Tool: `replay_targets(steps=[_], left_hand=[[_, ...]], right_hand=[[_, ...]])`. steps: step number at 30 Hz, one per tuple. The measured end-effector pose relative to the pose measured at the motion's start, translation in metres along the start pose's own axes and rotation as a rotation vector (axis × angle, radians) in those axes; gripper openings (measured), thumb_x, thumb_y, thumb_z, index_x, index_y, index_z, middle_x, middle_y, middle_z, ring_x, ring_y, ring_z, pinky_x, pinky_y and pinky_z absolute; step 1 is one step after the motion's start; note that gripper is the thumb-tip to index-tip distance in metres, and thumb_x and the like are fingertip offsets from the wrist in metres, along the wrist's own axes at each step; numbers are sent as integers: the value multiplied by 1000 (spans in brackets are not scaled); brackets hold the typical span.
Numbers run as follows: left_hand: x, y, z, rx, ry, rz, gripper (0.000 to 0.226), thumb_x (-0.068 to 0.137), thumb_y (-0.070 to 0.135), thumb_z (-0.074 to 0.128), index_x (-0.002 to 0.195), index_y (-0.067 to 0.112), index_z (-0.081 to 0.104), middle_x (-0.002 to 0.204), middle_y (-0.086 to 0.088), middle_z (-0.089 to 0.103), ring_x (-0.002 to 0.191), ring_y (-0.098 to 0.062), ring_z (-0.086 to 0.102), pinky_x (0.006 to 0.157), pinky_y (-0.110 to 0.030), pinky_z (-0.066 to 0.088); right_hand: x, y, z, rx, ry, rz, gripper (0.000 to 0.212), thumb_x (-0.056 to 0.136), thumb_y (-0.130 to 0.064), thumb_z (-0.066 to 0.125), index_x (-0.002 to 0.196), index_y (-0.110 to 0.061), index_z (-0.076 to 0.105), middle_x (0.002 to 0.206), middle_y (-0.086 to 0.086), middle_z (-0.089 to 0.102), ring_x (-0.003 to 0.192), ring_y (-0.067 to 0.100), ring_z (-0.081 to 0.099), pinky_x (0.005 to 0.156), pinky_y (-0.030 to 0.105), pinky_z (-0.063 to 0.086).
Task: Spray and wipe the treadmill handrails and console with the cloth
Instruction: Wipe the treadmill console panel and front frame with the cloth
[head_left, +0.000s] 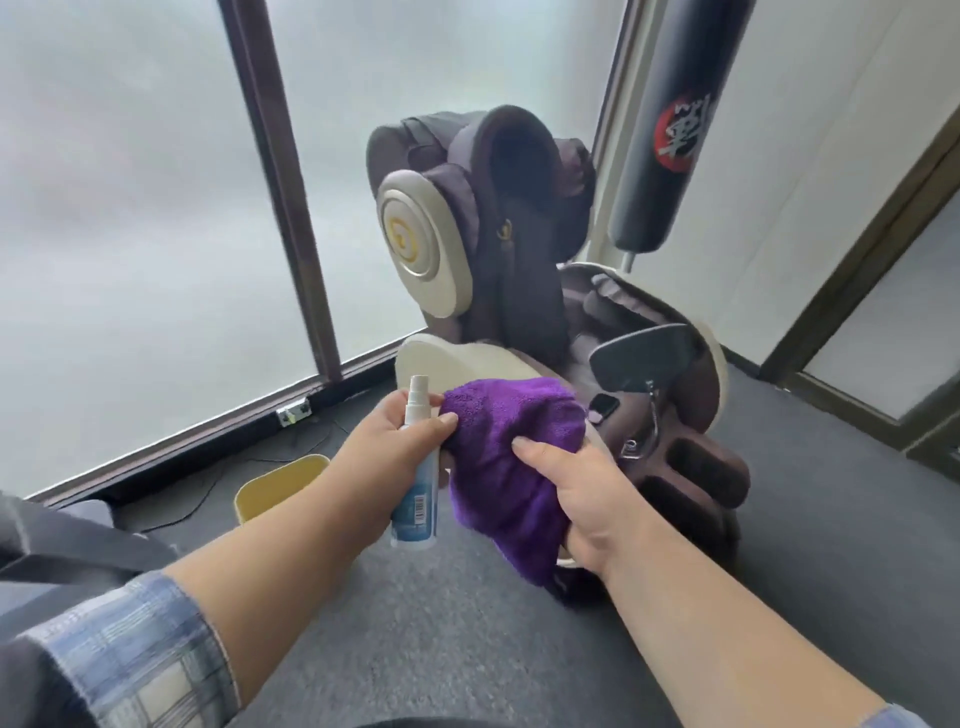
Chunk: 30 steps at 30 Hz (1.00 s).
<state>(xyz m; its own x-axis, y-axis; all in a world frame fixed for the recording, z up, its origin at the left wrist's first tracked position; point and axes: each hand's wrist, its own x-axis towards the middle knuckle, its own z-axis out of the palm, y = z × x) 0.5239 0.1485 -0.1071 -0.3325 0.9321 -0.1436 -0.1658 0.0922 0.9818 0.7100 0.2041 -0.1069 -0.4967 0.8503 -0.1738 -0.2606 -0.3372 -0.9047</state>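
Note:
My left hand (387, 457) grips a small white and blue spray bottle (415, 473), held upright with its nozzle at the top. Right beside it, my right hand (576, 499) grips a purple cloth (504, 457), which bunches over my fingers and hangs down. The two hands are close together, the cloth touching the left fingers. No treadmill, handrail or console is in view. Behind the hands stands a brown and cream massage chair (467, 249).
A yellow bin (275, 488) stands on the dark grey floor at the left. Frosted windows with a brown frame (280, 171) fill the back. A black punching bag (670, 124) hangs at the upper right. A door frame (852, 291) is at the right.

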Motion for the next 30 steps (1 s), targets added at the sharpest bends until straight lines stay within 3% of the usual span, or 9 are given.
replay_targets(steps=[4,8,11,16,20,23,25,28,30], left_hand=[[23,8,-34,-8,188,29,11,97,16,66,105,20,61,66,3,67,58,-13,65,53,-27,53],[53,12,-53,-46,367,39,12,96,18,67,107,21,63,71,7,71,62,-10,69,53,-25,54],[73,12,-63,-85,514,57,12,96,19,67,107,24,64,78,6,75,69,-13,73,54,-26,56],[90,20,-82,-151,725,91,31,78,35,73,107,27,65,87,-1,76,74,-20,74,59,-29,57],[89,35,-110,-195,837,117,40,78,37,74,113,25,60,79,-1,73,66,-17,70,58,-32,56],[84,45,-137,-223,892,128,50,74,45,78,117,30,57,89,-4,71,67,-17,70,63,-34,56],[79,51,-161,-217,939,137,60,68,52,82,119,34,56,103,-6,70,75,-18,72,68,-37,58],[77,62,-207,-156,987,133,77,58,62,81,124,41,49,124,-7,65,104,-27,70,90,-50,59],[79,75,-243,-140,985,160,78,55,63,81,122,45,45,129,-6,62,110,-27,68,95,-50,57]], right_hand=[[62,-2,26,-37,-197,65,28,87,-13,65,114,-14,73,119,20,70,112,36,67,94,46,56],[131,-12,40,-79,-432,128,45,89,-12,61,134,-8,58,125,19,68,117,34,65,96,43,55],[182,-19,54,-146,-635,168,35,93,-7,54,126,-16,66,124,17,69,116,32,66,92,39,57],[247,-22,92,-226,-768,284,33,97,-2,53,127,-13,61,117,15,72,109,30,70,83,36,59],[270,-17,143,-210,-894,406,43,88,-11,60,131,-13,58,120,20,70,110,37,68,85,44,58],[280,-7,185,-183,-1003,506,41,93,-9,58,134,-10,56,123,23,68,111,40,67,82,46,59],[285,0,216,-169,-1064,551,41,92,-10,57,132,-7,58,123,25,67,110,42,67,79,45,59],[292,13,267,-185,-1116,559,42,88,-12,58,129,-5,61,121,27,67,109,44,67,79,48,59],[300,22,306,-190,-1108,552,43,84,-14,61,126,-3,62,118,28,68,106,45,68,77,50,60]])
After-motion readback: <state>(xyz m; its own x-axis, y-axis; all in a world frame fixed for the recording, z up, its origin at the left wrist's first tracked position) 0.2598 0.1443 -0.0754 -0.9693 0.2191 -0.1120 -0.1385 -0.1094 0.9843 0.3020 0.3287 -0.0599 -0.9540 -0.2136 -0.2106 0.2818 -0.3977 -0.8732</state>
